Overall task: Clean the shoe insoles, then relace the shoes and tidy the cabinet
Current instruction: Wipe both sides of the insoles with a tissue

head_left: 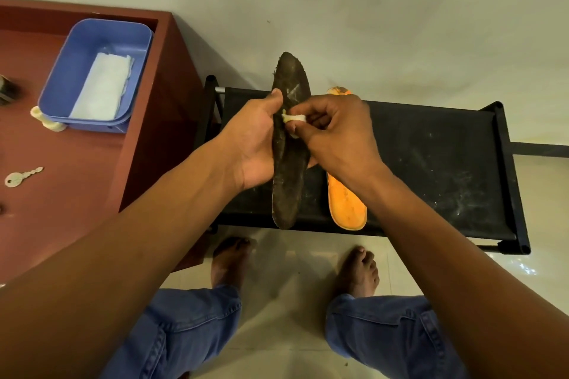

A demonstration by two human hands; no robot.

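Observation:
My left hand (255, 144) grips a dark, dirty insole (289, 163) by its left edge and holds it upright over the black rack. My right hand (335, 129) pinches a small white wad of tissue (294, 118) against the insole's dark face near its middle. A second insole (346, 203), orange side up, lies flat on the black shoe rack (431, 157) just right of the held one, its far tip peeking out behind my right hand.
A red-brown cabinet top (77, 194) stands to the left, bearing a blue plastic tub (74, 71) with white tissues (103, 86) inside and a metal key (21, 177). My bare feet (360, 271) rest on the pale tiled floor below the rack.

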